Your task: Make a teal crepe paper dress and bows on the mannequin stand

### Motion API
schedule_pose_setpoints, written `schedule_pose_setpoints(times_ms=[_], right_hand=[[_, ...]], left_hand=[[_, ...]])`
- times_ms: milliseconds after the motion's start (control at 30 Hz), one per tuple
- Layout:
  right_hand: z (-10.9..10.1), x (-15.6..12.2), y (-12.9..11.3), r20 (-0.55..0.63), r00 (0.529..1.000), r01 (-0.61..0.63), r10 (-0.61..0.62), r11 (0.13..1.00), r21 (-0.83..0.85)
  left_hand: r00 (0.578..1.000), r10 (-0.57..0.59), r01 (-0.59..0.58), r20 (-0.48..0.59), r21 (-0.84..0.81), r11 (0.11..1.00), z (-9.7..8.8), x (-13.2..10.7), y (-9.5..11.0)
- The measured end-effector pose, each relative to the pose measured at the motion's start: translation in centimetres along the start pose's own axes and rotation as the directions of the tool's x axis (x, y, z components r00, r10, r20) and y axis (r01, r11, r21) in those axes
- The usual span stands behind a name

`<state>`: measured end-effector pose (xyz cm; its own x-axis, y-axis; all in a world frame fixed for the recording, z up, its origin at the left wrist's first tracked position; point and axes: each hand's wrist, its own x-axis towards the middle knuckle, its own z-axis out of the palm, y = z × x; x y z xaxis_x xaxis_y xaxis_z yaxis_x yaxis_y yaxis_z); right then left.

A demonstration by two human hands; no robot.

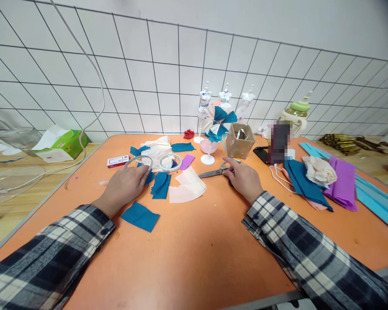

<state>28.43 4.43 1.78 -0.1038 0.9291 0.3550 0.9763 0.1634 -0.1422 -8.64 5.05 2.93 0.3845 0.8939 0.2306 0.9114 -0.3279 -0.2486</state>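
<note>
My left hand [124,184] rests palm down on the orange table [194,254], fingers curled over a roll of clear tape [138,161] and a teal paper scrap. A second tape roll [170,162] lies just right of it. My right hand [244,178] lies on the handles of metal scissors [215,172], fingers closed around them; the blades point left. Between my hands lie folded teal paper [160,185] and cream tissue pieces [186,186]. One teal square [140,216] sits nearer me.
At the back stand white mannequin stands [205,107] with a teal-and-cream paper fan [220,122], a cardboard box [240,140], a phone [279,143] and a green bottle [295,115]. Teal, purple and blue paper sheets [342,181] lie right. A green tissue box [62,144] sits left.
</note>
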Motion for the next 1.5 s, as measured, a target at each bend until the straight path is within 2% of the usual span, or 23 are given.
schedule_pose_setpoints(times_ms=[67,167,300,467,633,833,1033,1167,1267,1400,1500], right_hand=[[-0.4,0.1,0.3,-0.004,1.0,-0.019,0.019,0.999,-0.031],[-0.8,0.2,1.4,-0.012,0.999,0.028,-0.029,0.994,-0.109],[-0.5,0.4,2.4,-0.015,0.996,0.088,-0.09,0.992,-0.089],[-0.1,0.3,1.6,0.037,0.987,0.16,-0.157,0.979,-0.128],[-0.3,0.3,0.8,0.083,0.984,0.174,-0.16,0.964,-0.201],[-0.4,0.4,1.3,0.14,0.975,0.196,-0.171,0.962,-0.189],[0.0,0.3,2.3,0.094,0.989,0.125,-0.118,0.99,-0.07],[-0.1,0.3,2.1,0.051,0.998,0.038,-0.037,0.999,-0.037],[-0.4,0.2,1.8,0.024,1.0,0.02,-0.02,1.0,-0.007],[-1.1,-0.2,1.2,-0.111,0.99,0.084,-0.084,0.996,-0.005],[-1.2,-0.7,0.2,-0.132,0.966,0.232,-0.224,0.971,0.052]], left_hand=[[1.0,0.005,-0.005,-0.004,-0.009,1.0,0.0,0.0,0.0],[1.0,-0.003,0.003,0.0,-0.007,1.0,0.1,0.0,-0.1],[1.0,-0.006,0.006,0.007,0.001,1.0,0.1,0.0,-0.1],[1.0,-0.002,0.002,0.011,-0.018,1.0,0.0,0.0,0.1],[1.0,0.004,-0.004,-0.003,-0.016,1.0,0.0,0.0,0.0],[1.0,-0.003,0.003,0.014,0.026,1.0,-0.2,-0.1,0.1],[1.0,-0.017,0.017,0.022,0.029,0.999,-0.4,0.0,0.2],[1.0,-0.009,0.009,0.015,0.022,1.0,-0.3,0.0,0.2],[1.0,0.0,-0.001,0.019,0.018,1.0,-0.1,0.1,0.2],[0.999,-0.048,0.048,0.009,0.031,0.998,-0.2,0.1,-0.6],[0.989,-0.148,0.148,-0.013,0.064,0.987,-0.3,0.0,-2.2]])
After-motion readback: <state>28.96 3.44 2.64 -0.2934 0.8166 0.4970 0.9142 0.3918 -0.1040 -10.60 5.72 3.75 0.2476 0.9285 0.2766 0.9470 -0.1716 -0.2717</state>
